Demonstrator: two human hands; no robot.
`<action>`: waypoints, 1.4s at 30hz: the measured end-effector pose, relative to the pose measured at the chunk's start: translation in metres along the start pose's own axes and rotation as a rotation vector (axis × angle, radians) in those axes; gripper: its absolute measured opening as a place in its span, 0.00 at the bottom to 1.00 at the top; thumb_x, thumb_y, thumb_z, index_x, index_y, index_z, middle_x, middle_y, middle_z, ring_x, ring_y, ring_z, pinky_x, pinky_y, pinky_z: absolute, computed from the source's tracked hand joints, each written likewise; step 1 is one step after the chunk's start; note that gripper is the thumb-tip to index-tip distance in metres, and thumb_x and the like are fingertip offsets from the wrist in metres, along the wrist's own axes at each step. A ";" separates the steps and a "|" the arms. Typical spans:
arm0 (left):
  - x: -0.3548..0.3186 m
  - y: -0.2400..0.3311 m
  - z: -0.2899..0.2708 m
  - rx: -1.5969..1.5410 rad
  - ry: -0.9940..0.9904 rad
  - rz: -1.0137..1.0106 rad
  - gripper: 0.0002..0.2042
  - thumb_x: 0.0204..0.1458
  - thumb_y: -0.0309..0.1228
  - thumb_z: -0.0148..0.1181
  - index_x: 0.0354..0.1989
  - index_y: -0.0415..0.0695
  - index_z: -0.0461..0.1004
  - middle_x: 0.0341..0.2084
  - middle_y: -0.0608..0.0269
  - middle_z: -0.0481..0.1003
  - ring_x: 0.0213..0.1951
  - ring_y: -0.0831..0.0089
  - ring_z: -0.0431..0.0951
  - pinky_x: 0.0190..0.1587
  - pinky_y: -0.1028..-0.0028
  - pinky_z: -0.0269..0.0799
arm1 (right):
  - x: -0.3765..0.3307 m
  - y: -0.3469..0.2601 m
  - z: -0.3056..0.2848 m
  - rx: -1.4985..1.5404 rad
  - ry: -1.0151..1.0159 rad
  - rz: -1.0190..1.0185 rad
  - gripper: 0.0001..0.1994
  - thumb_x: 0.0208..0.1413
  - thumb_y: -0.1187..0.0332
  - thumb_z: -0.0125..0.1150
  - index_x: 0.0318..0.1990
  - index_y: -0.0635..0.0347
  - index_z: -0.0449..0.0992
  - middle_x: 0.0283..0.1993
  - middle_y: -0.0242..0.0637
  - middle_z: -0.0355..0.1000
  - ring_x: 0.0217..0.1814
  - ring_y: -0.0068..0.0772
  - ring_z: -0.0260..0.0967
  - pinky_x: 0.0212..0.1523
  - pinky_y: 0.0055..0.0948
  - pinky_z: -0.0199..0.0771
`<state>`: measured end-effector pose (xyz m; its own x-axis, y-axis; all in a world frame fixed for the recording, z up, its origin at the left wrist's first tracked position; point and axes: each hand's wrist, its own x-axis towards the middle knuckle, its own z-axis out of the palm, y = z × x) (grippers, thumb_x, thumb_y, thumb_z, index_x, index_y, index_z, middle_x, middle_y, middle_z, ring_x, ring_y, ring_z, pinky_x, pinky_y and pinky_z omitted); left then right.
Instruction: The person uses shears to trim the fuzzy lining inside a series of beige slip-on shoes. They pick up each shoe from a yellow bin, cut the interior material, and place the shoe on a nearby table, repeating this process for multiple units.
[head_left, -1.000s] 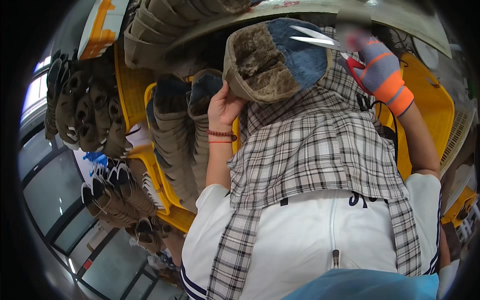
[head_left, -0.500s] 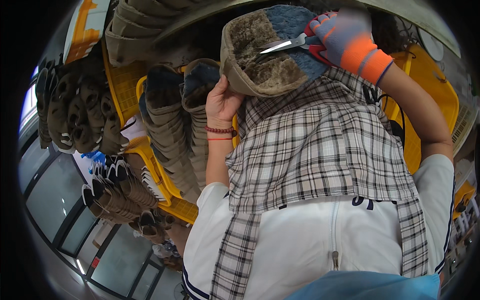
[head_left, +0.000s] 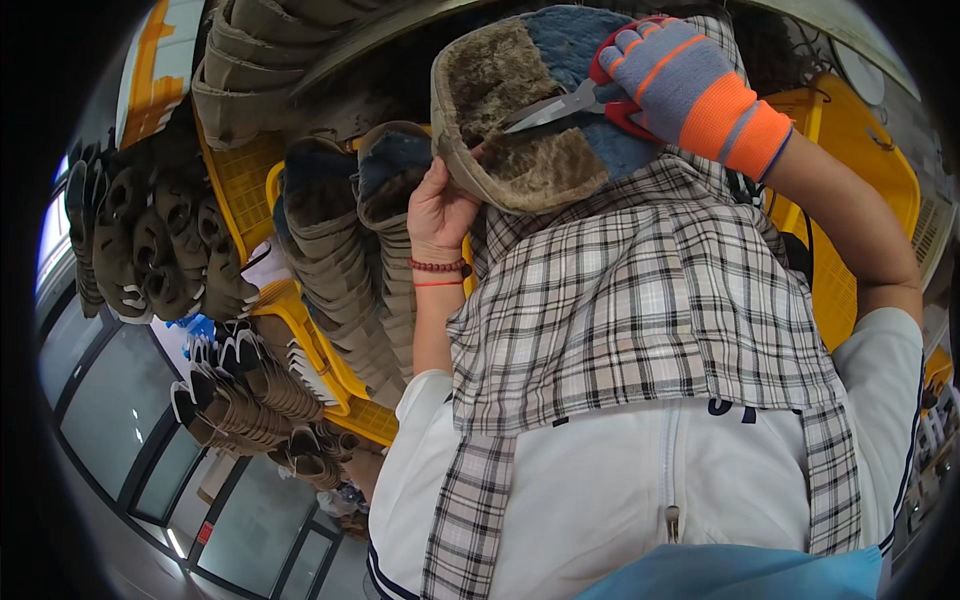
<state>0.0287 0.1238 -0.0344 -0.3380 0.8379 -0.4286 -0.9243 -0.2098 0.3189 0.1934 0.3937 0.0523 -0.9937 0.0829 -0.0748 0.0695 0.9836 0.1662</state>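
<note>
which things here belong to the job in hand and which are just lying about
In use:
fleecy lined piece, in left hand
scissors, in gloved right hand

Seemingly lying about:
stacked brown pieces
yellow crate, right
bunched shoe-like pieces, far left

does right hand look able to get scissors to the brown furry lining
Likely yes: the gloved right hand holds the scissors over the brown furry lining, and the left hand sits clear of them.
</note>
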 end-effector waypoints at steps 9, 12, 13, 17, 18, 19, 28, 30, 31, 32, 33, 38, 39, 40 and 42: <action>-0.001 0.001 0.013 0.064 0.028 0.012 0.18 0.55 0.30 0.49 0.54 0.39 0.62 0.50 0.55 0.67 0.57 0.57 0.60 0.59 0.56 0.56 | 0.005 -0.009 -0.002 0.036 -0.026 -0.038 0.18 0.37 0.58 0.66 0.36 0.55 0.73 0.32 0.35 0.68 0.36 0.33 0.68 0.38 0.31 0.68; -0.003 0.000 0.017 0.017 0.031 0.007 0.15 0.55 0.28 0.48 0.51 0.38 0.66 0.50 0.51 0.66 0.56 0.58 0.61 0.59 0.58 0.56 | 0.007 -0.009 0.005 0.053 -0.056 -0.048 0.18 0.37 0.58 0.66 0.36 0.55 0.72 0.31 0.35 0.69 0.35 0.33 0.69 0.37 0.29 0.69; -0.005 -0.001 0.018 -0.010 0.030 0.010 0.14 0.55 0.27 0.48 0.49 0.38 0.68 0.50 0.49 0.66 0.56 0.58 0.61 0.58 0.58 0.56 | 0.007 -0.009 0.008 0.058 -0.048 -0.062 0.18 0.37 0.57 0.66 0.36 0.55 0.72 0.31 0.34 0.69 0.35 0.33 0.69 0.37 0.29 0.69; -0.004 0.001 0.022 0.059 -0.019 0.009 0.20 0.55 0.31 0.49 0.56 0.39 0.60 0.52 0.56 0.65 0.58 0.57 0.59 0.60 0.57 0.53 | 0.004 -0.005 0.003 0.084 0.031 -0.090 0.18 0.37 0.57 0.65 0.36 0.55 0.72 0.30 0.34 0.69 0.34 0.32 0.69 0.36 0.27 0.69; -0.002 0.002 0.022 0.061 -0.027 0.000 0.20 0.55 0.31 0.49 0.56 0.40 0.59 0.52 0.56 0.64 0.58 0.57 0.59 0.60 0.57 0.53 | 0.002 -0.004 0.000 0.093 0.065 -0.090 0.18 0.37 0.57 0.65 0.36 0.55 0.72 0.30 0.34 0.69 0.34 0.32 0.69 0.36 0.27 0.69; 0.001 0.003 0.023 0.063 -0.036 -0.009 0.20 0.55 0.31 0.49 0.56 0.40 0.59 0.53 0.55 0.64 0.58 0.57 0.59 0.60 0.57 0.53 | 0.001 -0.004 -0.005 0.088 0.043 -0.068 0.19 0.37 0.57 0.65 0.36 0.55 0.72 0.31 0.34 0.69 0.34 0.32 0.69 0.37 0.27 0.69; -0.005 0.003 0.025 0.067 0.004 -0.006 0.20 0.55 0.31 0.49 0.56 0.40 0.59 0.52 0.56 0.65 0.58 0.57 0.59 0.60 0.57 0.53 | 0.004 -0.009 -0.007 0.052 0.026 -0.049 0.20 0.37 0.56 0.65 0.38 0.55 0.71 0.34 0.35 0.69 0.37 0.34 0.68 0.39 0.30 0.68; -0.004 0.003 0.027 0.046 0.017 -0.011 0.16 0.55 0.29 0.48 0.52 0.39 0.64 0.50 0.55 0.67 0.57 0.57 0.60 0.58 0.57 0.56 | 0.004 -0.010 -0.013 0.078 0.009 -0.022 0.20 0.37 0.56 0.66 0.38 0.55 0.72 0.35 0.35 0.69 0.37 0.34 0.68 0.39 0.30 0.68; -0.003 0.004 0.027 0.035 0.023 -0.013 0.14 0.55 0.28 0.47 0.50 0.39 0.67 0.49 0.54 0.68 0.57 0.57 0.60 0.57 0.56 0.57 | 0.003 -0.010 -0.012 0.065 -0.004 -0.013 0.20 0.37 0.56 0.66 0.37 0.55 0.72 0.34 0.35 0.69 0.37 0.34 0.68 0.39 0.30 0.68; -0.003 0.004 0.028 0.034 0.016 -0.012 0.14 0.55 0.29 0.47 0.50 0.39 0.67 0.49 0.54 0.68 0.57 0.57 0.60 0.57 0.56 0.57 | 0.002 -0.009 -0.010 0.050 -0.016 -0.007 0.20 0.37 0.56 0.66 0.37 0.55 0.72 0.34 0.35 0.69 0.37 0.34 0.68 0.39 0.30 0.68; -0.004 0.004 0.028 0.033 0.009 -0.012 0.15 0.56 0.29 0.47 0.50 0.39 0.67 0.49 0.54 0.68 0.57 0.57 0.60 0.57 0.56 0.57 | 0.001 -0.009 -0.010 0.036 -0.028 0.000 0.20 0.37 0.56 0.66 0.36 0.56 0.73 0.34 0.35 0.69 0.37 0.34 0.68 0.39 0.30 0.68; -0.005 0.004 0.026 0.063 0.025 -0.008 0.15 0.56 0.29 0.47 0.50 0.40 0.67 0.49 0.56 0.69 0.56 0.57 0.61 0.57 0.55 0.58 | 0.002 -0.008 -0.020 0.073 -0.031 0.000 0.19 0.37 0.55 0.65 0.36 0.56 0.73 0.32 0.35 0.69 0.37 0.33 0.68 0.39 0.29 0.68; -0.005 0.005 0.028 0.065 0.029 -0.011 0.15 0.55 0.29 0.47 0.50 0.40 0.67 0.48 0.56 0.69 0.56 0.57 0.61 0.57 0.55 0.58 | 0.003 -0.007 -0.020 0.081 -0.010 -0.017 0.19 0.37 0.55 0.65 0.36 0.56 0.73 0.32 0.35 0.69 0.37 0.33 0.68 0.39 0.30 0.68; -0.005 0.005 0.029 0.067 0.034 -0.013 0.15 0.55 0.29 0.47 0.50 0.40 0.67 0.48 0.56 0.69 0.56 0.57 0.61 0.56 0.55 0.58 | 0.003 -0.008 -0.020 0.081 0.011 -0.019 0.19 0.37 0.55 0.65 0.36 0.56 0.73 0.32 0.35 0.69 0.36 0.33 0.68 0.39 0.30 0.68; -0.006 0.004 0.031 0.053 0.037 -0.007 0.15 0.55 0.28 0.47 0.50 0.40 0.67 0.48 0.57 0.69 0.56 0.57 0.62 0.56 0.54 0.58 | 0.004 -0.010 -0.018 0.080 0.053 -0.021 0.19 0.38 0.55 0.65 0.36 0.57 0.73 0.31 0.35 0.69 0.36 0.34 0.68 0.39 0.30 0.67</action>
<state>0.0323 0.1337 -0.0049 -0.3387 0.8200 -0.4615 -0.9164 -0.1763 0.3593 0.1871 0.3813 0.0685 -0.9981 0.0554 -0.0252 0.0531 0.9949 0.0860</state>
